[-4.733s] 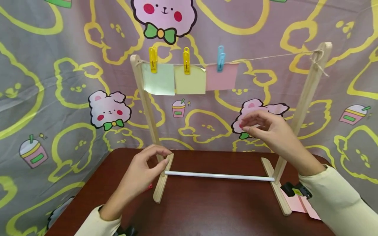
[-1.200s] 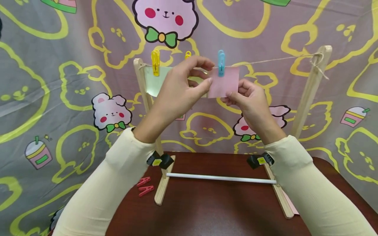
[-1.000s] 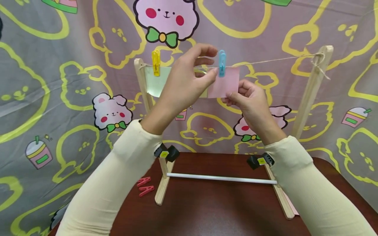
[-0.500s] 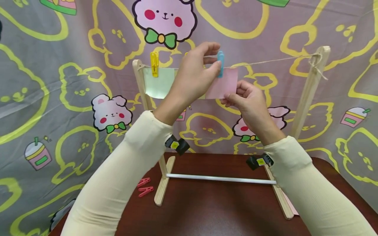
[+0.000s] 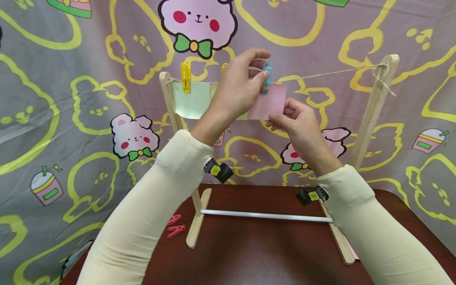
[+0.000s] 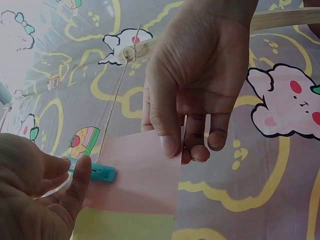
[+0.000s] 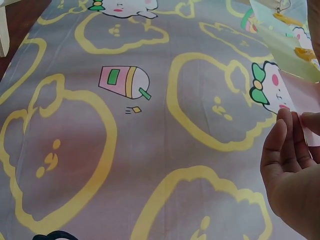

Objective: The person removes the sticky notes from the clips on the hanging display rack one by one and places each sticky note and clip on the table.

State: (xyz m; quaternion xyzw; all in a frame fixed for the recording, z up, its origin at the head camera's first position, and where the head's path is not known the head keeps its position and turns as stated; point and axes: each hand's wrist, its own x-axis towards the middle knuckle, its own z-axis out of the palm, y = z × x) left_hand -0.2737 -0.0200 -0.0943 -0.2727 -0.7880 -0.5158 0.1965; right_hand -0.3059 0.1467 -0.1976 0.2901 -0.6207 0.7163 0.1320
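Note:
In the head view, my left hand (image 5: 239,81) pinches the handles of a blue clothespin (image 5: 268,81) between thumb and fingers. This clothespin sits over the top edge of a pink paper (image 5: 273,101) and the twine (image 5: 322,74). My right hand (image 5: 303,124) pinches the paper's lower right corner, thumb in front. The left wrist view shows the blue clothespin (image 6: 102,172) and both hands at the pink paper (image 6: 145,165). Left of it hang a yellow paper (image 5: 244,117), mostly behind my left hand, and a pale green paper (image 5: 192,103) under a yellow clothespin (image 5: 186,79).
Wooden posts (image 5: 374,107) carry the twine, joined low by a white rod (image 5: 267,215) above the dark table (image 5: 249,253). Two red clothespins (image 5: 176,230) lie left of the stand. Pink paper (image 5: 350,247) shows by the right foot. A patterned curtain (image 5: 135,95) hangs behind.
Both hands have risen from lower down to the pink paper. My left hand has moved right onto the blue clothespin, which now turns slightly; the right hand stays at the paper's corner.

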